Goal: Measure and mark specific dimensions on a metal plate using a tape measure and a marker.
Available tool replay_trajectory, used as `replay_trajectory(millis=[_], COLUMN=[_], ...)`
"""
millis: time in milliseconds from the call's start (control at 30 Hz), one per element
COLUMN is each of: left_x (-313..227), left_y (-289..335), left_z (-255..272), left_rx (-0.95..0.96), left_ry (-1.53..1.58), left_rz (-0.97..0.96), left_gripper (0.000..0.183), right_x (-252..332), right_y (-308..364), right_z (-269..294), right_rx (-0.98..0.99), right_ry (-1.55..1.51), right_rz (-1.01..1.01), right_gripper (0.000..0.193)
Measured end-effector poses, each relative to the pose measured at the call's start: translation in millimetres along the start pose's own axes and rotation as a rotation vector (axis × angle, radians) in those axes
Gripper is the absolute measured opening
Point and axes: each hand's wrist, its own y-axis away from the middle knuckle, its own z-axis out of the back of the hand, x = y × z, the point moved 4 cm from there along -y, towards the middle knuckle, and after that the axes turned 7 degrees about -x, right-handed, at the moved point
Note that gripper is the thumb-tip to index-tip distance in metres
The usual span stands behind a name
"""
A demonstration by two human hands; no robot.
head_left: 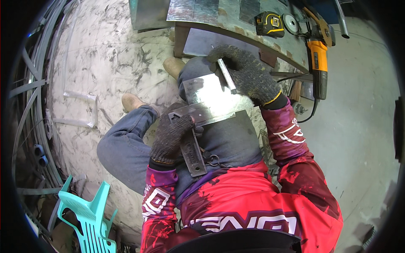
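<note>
Gloved left hand (171,137): fingers curled, closed round the square (193,156) near its corner. Blade lies across the near part of the sheet (200,87); stock points back toward the person's waist. Gloved right hand (252,78): fingers bent, grasping 1 pen (226,76), held slantwise above the sheet; cannot tell whether it touches. Sheet rests on the thigh (236,141), between the 2 hands, glare on its surface. Bench (236,34) beyond carries 1 tape measure (270,24) and 1 grinder (318,57) at its right edge.
</note>
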Motion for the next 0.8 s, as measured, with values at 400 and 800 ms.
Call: replay_trajectory(millis=[400, 800], left_x=[-1.7, 0.8], left_y=[0.3, 0.1], left_z=[-0.8, 1.4], left_rx=[-0.012, -0.013], left_ry=[-0.001, -0.005], left_rz=[-0.013, 0.012], left_gripper=[0.034, 0.035], right_x=[4.1, 10.2], right_y=[0.7, 3.9], right_z=[-0.4, 9.3], right_rx=[0.037, -0.077], right_ry=[0.051, 0.022], right_rz=[0.031, 0.105], right_gripper=[0.038, 0.035])
